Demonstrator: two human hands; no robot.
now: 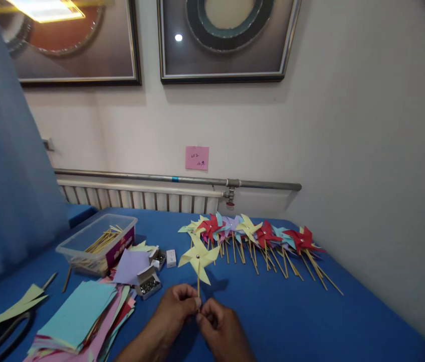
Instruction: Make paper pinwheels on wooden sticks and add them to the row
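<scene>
A pale yellow paper pinwheel (205, 258) with a silver pin at its centre stands upright on a thin wooden stick in front of me. My left hand (177, 307) pinches the stick below the blades between thumb and fingers. Just beside it, my right hand (223, 324) has its fingertips closed at the stick's lower end, close to the left thumb. Behind the held pinwheel, a row of finished pinwheels (267, 234) in red, yellow, purple and light blue lies on the table with sticks pointing toward me.
Left on the blue tablecloth (295, 322) are a clear plastic box (80, 246) of sticks, a stack of coloured paper (79, 311), small open boxes of pins (148, 284), scissors (12, 334) and yellow paper strips (11, 311). A radiator (152, 198) and pipe line the back wall.
</scene>
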